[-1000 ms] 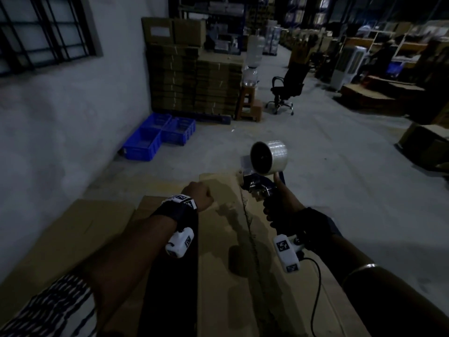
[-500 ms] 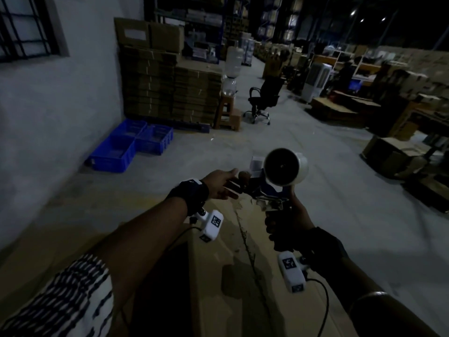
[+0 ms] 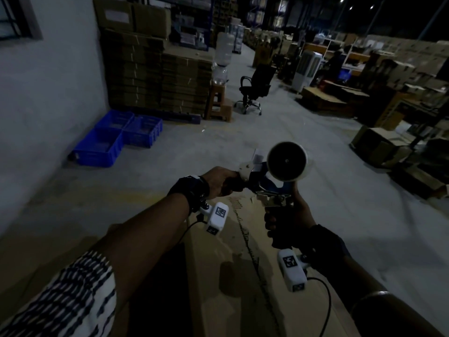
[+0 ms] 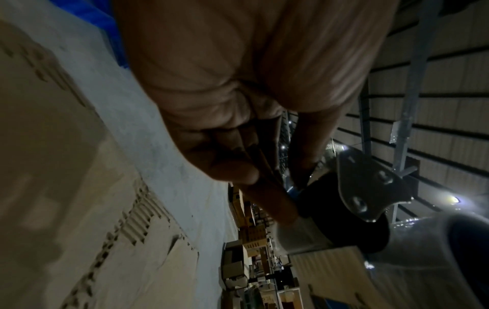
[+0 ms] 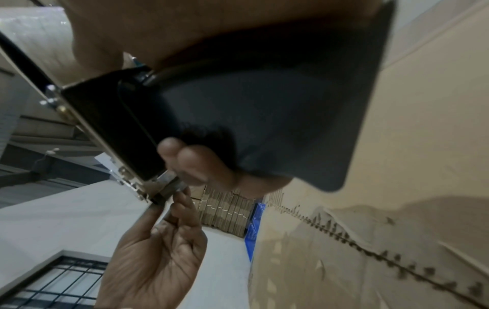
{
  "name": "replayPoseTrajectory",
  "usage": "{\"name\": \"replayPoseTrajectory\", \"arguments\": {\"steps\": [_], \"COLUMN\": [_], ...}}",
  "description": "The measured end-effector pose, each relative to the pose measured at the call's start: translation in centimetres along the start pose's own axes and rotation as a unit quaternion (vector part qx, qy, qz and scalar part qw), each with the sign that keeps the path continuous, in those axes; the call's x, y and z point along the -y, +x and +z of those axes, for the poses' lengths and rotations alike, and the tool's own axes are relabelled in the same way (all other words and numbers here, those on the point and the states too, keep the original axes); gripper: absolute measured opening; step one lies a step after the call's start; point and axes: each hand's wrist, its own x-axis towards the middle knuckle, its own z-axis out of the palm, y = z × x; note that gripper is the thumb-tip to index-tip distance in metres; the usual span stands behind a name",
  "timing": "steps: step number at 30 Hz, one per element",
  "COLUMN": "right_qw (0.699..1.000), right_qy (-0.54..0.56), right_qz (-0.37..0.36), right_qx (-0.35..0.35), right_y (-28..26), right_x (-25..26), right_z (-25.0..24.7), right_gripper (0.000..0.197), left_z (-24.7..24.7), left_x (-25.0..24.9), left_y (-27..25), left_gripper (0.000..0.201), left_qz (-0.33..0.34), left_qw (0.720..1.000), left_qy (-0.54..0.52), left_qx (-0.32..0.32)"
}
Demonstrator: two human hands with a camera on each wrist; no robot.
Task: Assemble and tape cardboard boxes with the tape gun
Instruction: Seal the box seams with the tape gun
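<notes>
Left hand (image 3: 220, 181) now grips tape gun (image 3: 272, 181) front.

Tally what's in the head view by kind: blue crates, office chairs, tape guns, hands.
blue crates: 3
office chair: 1
tape gun: 1
hands: 2, the left hand at the gun's front end and the right hand round its grip
Total: 7

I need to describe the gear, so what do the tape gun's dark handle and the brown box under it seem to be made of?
Dark tape gun handle: apparently matte plastic, smooth without glare. Brown box: corrugated cardboard, dull, with fluting along its edge.
</notes>
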Motion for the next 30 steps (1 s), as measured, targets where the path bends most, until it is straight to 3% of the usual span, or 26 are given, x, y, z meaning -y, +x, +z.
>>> {"name": "replayPoseTrajectory", "arguments": {"steps": [10, 14, 18, 23, 27, 30], "right_qw": [1.0, 1.0, 0.998, 0.994, 0.991, 0.99], "right_qy": [-0.011, -0.001, -0.002, -0.015, -0.027, -0.027], "right_qz": [-0.012, -0.017, -0.013, 0.009, 0.007, -0.006], "right_qx": [0.006, -0.024, -0.069, -0.104, -0.13, -0.14], "right_y": [0.4, 0.6, 0.9, 0.9, 1.4, 2.1], "right_x": [-2.1, -3.1, -3.9, -4.7, -4.9, -5.0], "right_z": [-0.1, 0.4, 1.0, 1.9, 2.0, 2.1], "right_gripper": [0.096, 0.103, 0.083, 0.081, 0.082, 0.082], "left_z": [-0.8, -1.5, -1.6, -1.6, -1.8, -1.4], "left_x": [1.1, 1.3, 1.3, 2.2, 2.2, 2.1], "left_y": [0.8, 1.9, 3.2, 5.2, 6.2, 6.9], "left_gripper": [0.026, 0.011, 0.021, 0.069, 0.068, 0.06], "left_qz": [-0.039, -0.051, -0.066, -0.054, -0.035, -0.024], "left_qw": [0.997, 0.978, 0.937, 0.89, 0.872, 0.881], "left_qy": [0.043, 0.188, 0.335, 0.448, 0.484, 0.468], "left_qx": [-0.057, -0.079, -0.069, -0.068, -0.064, -0.07]}}
